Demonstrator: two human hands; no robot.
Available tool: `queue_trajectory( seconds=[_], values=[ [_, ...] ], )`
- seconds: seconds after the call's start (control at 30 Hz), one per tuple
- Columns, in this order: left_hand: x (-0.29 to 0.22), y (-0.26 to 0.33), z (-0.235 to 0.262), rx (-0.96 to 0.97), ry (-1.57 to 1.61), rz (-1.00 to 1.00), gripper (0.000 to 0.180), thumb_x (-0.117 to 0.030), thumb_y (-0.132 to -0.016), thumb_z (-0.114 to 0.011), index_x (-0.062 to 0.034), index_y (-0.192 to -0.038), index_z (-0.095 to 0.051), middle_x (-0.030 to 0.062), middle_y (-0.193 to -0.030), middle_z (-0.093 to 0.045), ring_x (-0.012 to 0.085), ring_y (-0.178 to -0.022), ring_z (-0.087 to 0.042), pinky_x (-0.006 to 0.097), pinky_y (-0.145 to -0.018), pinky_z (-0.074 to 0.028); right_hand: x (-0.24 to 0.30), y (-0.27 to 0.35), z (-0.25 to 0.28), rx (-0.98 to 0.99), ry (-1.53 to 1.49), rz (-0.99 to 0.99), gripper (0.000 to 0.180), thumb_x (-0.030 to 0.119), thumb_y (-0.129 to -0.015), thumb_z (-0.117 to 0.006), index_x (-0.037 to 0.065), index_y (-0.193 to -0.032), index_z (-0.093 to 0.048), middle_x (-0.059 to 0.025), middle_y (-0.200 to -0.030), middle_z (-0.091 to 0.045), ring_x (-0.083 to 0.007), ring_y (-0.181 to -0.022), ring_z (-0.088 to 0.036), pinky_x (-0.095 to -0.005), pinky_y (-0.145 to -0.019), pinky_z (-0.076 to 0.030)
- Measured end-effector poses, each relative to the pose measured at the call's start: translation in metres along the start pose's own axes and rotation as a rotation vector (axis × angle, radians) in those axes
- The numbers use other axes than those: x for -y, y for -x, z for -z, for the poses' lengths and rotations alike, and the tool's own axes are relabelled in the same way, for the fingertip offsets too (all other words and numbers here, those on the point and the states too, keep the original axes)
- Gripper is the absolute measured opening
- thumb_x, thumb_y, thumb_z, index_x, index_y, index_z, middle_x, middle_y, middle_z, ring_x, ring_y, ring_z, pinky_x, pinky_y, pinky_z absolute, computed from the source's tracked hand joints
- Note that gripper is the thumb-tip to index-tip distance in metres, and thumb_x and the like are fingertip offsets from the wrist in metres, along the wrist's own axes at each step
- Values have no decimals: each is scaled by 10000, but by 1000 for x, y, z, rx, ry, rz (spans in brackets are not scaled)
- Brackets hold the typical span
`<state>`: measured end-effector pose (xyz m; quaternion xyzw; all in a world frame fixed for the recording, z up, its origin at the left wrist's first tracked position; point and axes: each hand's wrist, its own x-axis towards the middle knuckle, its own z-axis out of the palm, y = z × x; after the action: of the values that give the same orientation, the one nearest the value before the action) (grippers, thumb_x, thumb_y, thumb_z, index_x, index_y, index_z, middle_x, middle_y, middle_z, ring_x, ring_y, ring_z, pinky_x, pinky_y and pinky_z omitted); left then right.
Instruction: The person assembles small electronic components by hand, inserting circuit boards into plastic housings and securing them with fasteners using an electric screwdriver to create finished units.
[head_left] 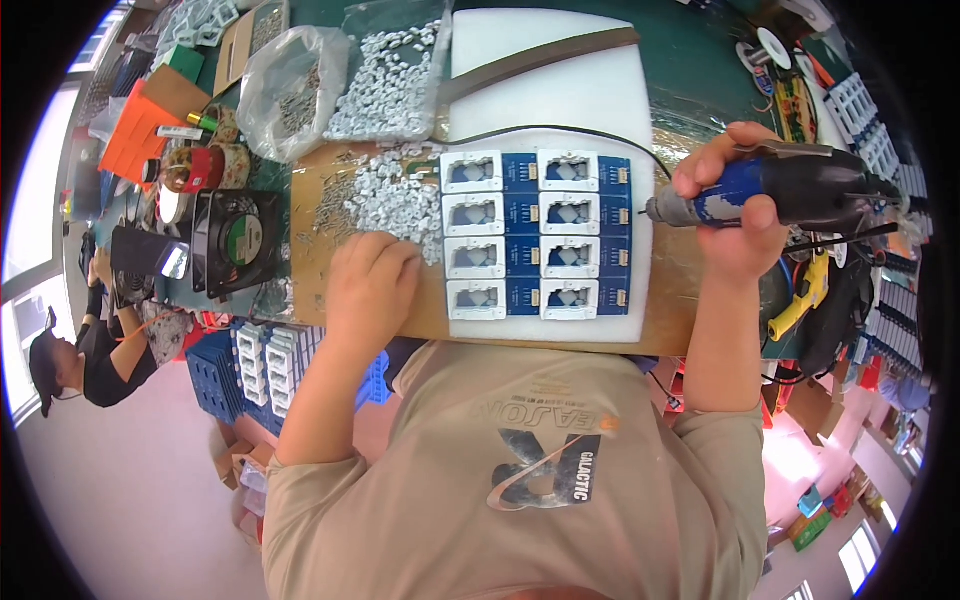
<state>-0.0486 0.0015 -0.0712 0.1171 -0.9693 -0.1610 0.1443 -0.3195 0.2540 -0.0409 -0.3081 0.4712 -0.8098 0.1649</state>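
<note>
My right hand [738, 205] grips a blue and black electric screwdriver [745, 192], its tip pointing left just past the right edge of the boards. My left hand [375, 275] is closed, fingers curled together at the near edge of a pile of small white parts [398, 195]. Its fingertips are hidden, so I cannot see what they pinch. Loose screws [335, 200] are scattered just beyond that hand. Between my hands, several blue circuit boards [522, 212] with white frames [470, 213] lie in two columns on a white foam sheet [636, 300].
A clear bag of screws [290, 100] and a plastic tray of white parts [388, 85] stand at the back. A dark strip [545, 62] and a cable [560, 128] cross the foam. Left stands a black fan [237, 243]; another person [100, 355] sits beyond. Right lies a yellow-handled tool [802, 298].
</note>
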Motion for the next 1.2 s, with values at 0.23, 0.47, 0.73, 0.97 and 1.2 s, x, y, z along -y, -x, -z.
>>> queue_trajectory(
  seconds=[0.23,0.47,0.73,0.97,1.2],
  values=[
    [-34,-50,1,-96,228,-60,149,-45,-725,-740,-73,-863,-692,84,-923,-634,293,-881,-608,409,-768,-496,17,-10,-20,24,14,70,762,453,-755,-877,-24,-1255,-557,-113,-849,-654,-222,-734,-658,-330,-653,-548],
    [-87,-116,-48,-77,386,-224,137,-74,-742,-746,-50,-862,-684,111,-927,-626,312,-901,-612,405,-785,-503,25,-23,-42,121,-17,83,722,495,-785,-830,8,-1231,-539,-107,-882,-629,-214,-747,-635,-347,-683,-539],
    [-90,-128,-75,-67,419,-243,75,-92,-732,-715,-59,-779,-666,72,-863,-611,292,-837,-596,413,-744,-471,19,-31,-55,145,11,5,797,533,-787,-828,20,-1311,-515,-119,-915,-629,-220,-764,-637,-373,-708,-542],
    [-92,-128,-76,-95,420,-234,91,-101,-730,-715,-60,-795,-666,70,-865,-610,290,-844,-597,414,-744,-468,14,-36,-53,136,108,3,771,510,-761,-859,13,-1255,-536,-116,-876,-640,-220,-749,-651,-362,-690,-559],
    [-87,-129,-88,-22,463,-204,116,-108,-706,-711,-56,-782,-641,79,-846,-587,296,-840,-587,426,-744,-465,7,-38,-60,175,78,2,684,449,-738,-895,17,-1149,-561,-105,-836,-642,-215,-720,-649,-346,-662,-560]
  ],
)
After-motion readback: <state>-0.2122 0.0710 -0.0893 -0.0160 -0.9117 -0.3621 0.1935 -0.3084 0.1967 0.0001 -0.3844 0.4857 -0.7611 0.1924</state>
